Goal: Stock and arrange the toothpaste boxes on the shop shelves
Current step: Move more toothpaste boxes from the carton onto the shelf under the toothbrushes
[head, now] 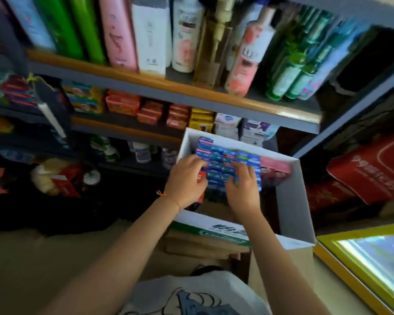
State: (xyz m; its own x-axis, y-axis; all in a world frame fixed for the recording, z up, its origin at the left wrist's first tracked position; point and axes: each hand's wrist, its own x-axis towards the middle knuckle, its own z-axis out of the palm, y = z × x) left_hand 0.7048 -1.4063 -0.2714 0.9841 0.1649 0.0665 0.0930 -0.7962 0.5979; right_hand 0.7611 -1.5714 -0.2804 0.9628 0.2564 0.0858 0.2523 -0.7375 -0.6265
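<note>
Your left hand (187,180) and right hand (242,187) reached into carton (291,201), fingers curled round blue toothpaste boxes (221,164). Boxes stood packed in carton, apparently none shelved yet. Shelves (168,87) beyond held bottles, packets. Stocking looked barely begun.

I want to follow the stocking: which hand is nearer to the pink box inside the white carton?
Right. The right hand rests on the blue toothpaste boxes just beside the pink box; the left hand is on their far side, farther away.
</note>
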